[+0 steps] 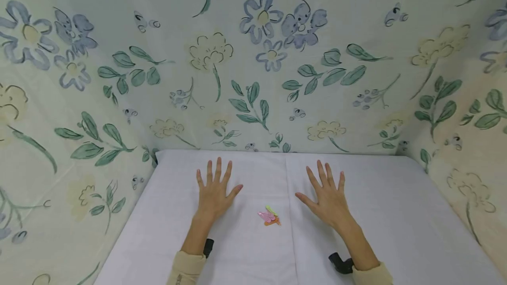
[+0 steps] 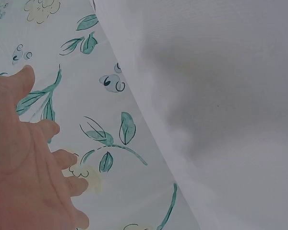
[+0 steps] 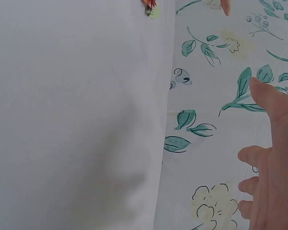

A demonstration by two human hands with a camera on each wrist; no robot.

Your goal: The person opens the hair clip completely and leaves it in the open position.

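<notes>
A small cluster of pink, orange and yellow-green pieces (image 1: 269, 216), flat and glossy like little hair clips, lies on the white table between the hands. Part of it also shows at the top edge of the right wrist view. My left hand (image 1: 214, 195) is held over the table to the left of the cluster, fingers spread and holding nothing. On the other side, my right hand (image 1: 328, 197) is spread in the same way, also with nothing in it. Both palms face down, and soft shadows fall on the cloth below them.
A white cloth (image 1: 245, 258) with a lengthwise crease covers the table. Floral fabric (image 1: 253, 78) hangs behind it and along both sides. Black wrist-camera mounts (image 1: 341, 263) project from the wrists, near the beige sleeves (image 1: 188, 267).
</notes>
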